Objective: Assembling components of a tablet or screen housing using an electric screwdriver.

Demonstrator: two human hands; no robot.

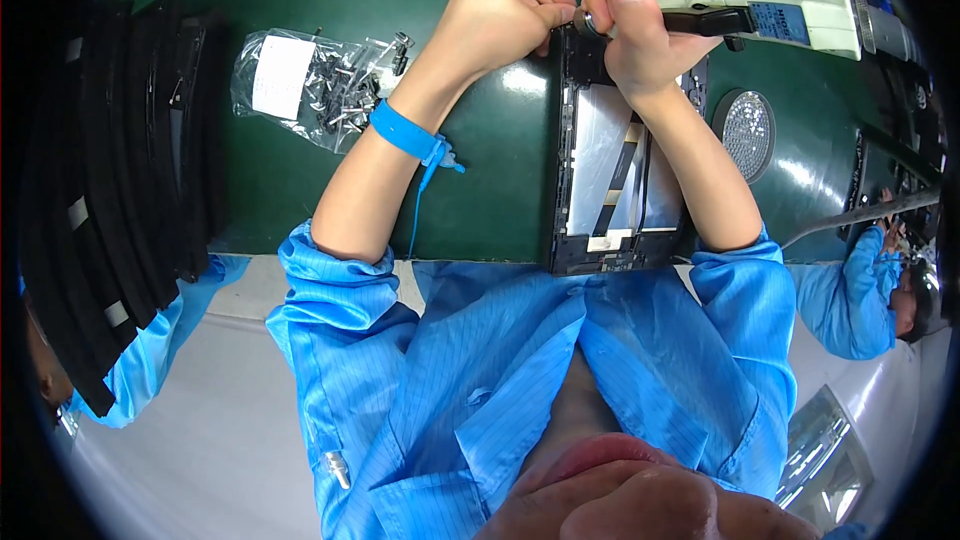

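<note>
An opened tablet (603, 155) lies on the green table in front of me, its silver battery plates and black frame bared. My right hand (645, 30) grips a pale green electric screwdriver (815, 5), which lies nearly level with its tip pointing left over the tablet's far left corner. Beside that tip, my left hand (495, 15) has thumb and forefinger pinched together. Whatever sits between those fingertips is hidden or too small to make out. The right hand and wrist cover the tablet's far end. A blue wrist strap (402, 130) circles my left wrist.
Left of my forearm lies a clear plastic bag (335, 90) of small black parts with a white label. A round dish (745, 135) of small shiny pieces stands right of the tablet. Black panels (130, 170) line the far left. Blue-sleeved people (850, 290) sit at both sides.
</note>
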